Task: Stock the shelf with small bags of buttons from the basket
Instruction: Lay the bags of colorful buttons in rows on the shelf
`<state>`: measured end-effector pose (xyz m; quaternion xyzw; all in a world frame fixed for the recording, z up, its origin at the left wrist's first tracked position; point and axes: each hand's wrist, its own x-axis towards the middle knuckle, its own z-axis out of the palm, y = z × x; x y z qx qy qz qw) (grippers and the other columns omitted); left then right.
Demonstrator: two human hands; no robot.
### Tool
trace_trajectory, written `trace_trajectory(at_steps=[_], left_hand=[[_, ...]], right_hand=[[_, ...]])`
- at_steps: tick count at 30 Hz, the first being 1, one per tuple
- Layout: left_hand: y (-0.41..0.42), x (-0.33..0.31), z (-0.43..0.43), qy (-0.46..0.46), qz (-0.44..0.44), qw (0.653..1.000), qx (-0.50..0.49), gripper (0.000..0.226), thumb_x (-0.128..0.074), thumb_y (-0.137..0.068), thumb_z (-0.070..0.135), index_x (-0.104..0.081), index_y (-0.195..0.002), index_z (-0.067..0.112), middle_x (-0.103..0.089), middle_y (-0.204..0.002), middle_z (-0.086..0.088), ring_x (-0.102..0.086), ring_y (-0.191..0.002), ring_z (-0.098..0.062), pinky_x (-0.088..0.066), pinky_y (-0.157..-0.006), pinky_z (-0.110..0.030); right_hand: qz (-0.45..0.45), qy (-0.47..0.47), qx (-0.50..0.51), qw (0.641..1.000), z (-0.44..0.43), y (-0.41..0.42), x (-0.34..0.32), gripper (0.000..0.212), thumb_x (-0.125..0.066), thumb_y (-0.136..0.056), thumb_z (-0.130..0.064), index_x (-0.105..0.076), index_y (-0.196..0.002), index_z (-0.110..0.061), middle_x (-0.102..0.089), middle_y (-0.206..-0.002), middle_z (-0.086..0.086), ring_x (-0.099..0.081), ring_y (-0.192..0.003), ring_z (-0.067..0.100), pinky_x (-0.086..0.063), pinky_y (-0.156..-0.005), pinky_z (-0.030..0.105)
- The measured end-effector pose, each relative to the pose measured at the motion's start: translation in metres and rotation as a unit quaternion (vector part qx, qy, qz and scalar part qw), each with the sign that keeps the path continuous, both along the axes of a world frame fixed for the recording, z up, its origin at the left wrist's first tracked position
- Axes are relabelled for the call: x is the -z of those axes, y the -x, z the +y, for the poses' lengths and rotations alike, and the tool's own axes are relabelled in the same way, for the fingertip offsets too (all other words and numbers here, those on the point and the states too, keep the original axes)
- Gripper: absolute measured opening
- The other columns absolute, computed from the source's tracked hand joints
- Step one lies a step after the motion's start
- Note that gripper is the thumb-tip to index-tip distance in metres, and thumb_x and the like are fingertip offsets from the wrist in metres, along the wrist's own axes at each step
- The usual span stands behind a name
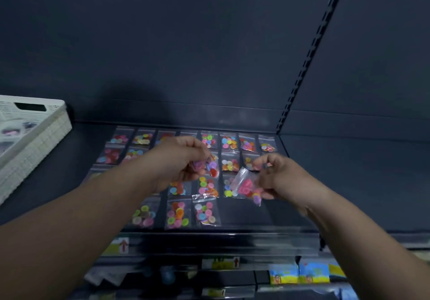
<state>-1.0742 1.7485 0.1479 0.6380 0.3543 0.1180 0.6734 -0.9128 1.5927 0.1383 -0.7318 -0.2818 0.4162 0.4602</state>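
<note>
Several small clear bags of coloured buttons point(178, 214) lie in rows on the dark shelf point(267, 213). My left hand point(183, 157) hovers over the middle rows, its fingers closed on a bunch of button bags point(210, 167). To the right, my right hand point(277, 176) pinches a single bag with pink and red buttons point(246, 186) just above the shelf, beside the row's bare right end. The white slatted basket point(35, 141) stands on the shelf at the far left, with a few bags dimly seen inside.
A dark back panel and a slotted upright point(300, 73) rise behind the shelf. Price-label strips and lower shelves with coloured packets point(300, 273) lie below the front edge. Bare shelf surface extends to the right of the bag rows.
</note>
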Motion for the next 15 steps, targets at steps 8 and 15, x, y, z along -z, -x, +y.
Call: trace_trajectory(at_steps=[8, 15], left_hand=[[-0.004, 0.002, -0.012, 0.003, 0.011, 1.000, 0.006, 0.007, -0.059, -0.091, 0.010, -0.061, -0.084, 0.012, -0.070, -0.063, 0.004, -0.061, -0.053, -0.011, -0.048, -0.045, -0.021], [0.002, 0.008, -0.014, -0.001, 0.021, 1.000, -0.008, 0.005, -0.060, -0.090, 0.011, -0.063, -0.086, 0.011, -0.069, -0.066, 0.003, -0.063, -0.059, -0.011, -0.050, -0.049, -0.022]], right_hand=[[-0.255, 0.136, -0.083, 0.954, -0.023, 0.004, 0.045, 0.020, -0.060, -0.082, -0.006, -0.053, -0.094, -0.021, -0.062, -0.076, 0.000, -0.058, -0.062, 0.012, -0.048, -0.054, 0.026], [-0.432, -0.030, -0.219, 0.874, -0.032, 0.000, 0.063, 0.019, -0.066, -0.081, -0.006, -0.067, -0.082, -0.025, -0.062, -0.088, -0.013, -0.052, -0.091, 0.004, -0.041, -0.079, 0.014]])
